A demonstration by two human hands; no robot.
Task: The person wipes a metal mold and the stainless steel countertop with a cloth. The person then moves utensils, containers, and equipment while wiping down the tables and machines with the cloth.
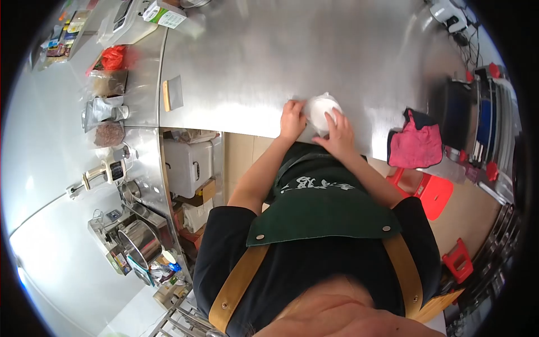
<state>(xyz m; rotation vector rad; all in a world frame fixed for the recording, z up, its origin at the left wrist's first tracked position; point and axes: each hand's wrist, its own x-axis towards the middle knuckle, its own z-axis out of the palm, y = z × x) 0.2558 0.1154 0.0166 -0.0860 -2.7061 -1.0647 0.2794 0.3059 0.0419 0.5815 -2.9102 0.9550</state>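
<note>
Two bare hands, head view, both at one white round item (324,106) with thin clear wrap around it. It sits on the steel counter (247,67), just in from the near edge, right of that edge's middle; can't tell if it's a container or something soft.

Your left hand (292,120): at the item's left side, fingers curled in, narrow grip, thumb toward the item. Can't tell whether you're pinching the wrap or only resting against it.

Your right hand (339,133): fairly wide, fingers parted. Fingertips touch the item's right part from above; thumb is low, toward the counter's near edge. Not closed around it.

Both your forearms come in over the near edge, above your green apron (325,213), which has white lettering.

Around you: scraper (173,94), pale wooden handle, flat by the counter's left edge, well apart from your hands. Pink and black cloth (416,141) at the near right corner, also apart from your hands. Carton (164,14) up by the far left corner. Red stool (437,195) on the floor below the near right corner. Bagged goods (109,81) on the side surface past the left edge, red bag (114,57) among them.
</note>
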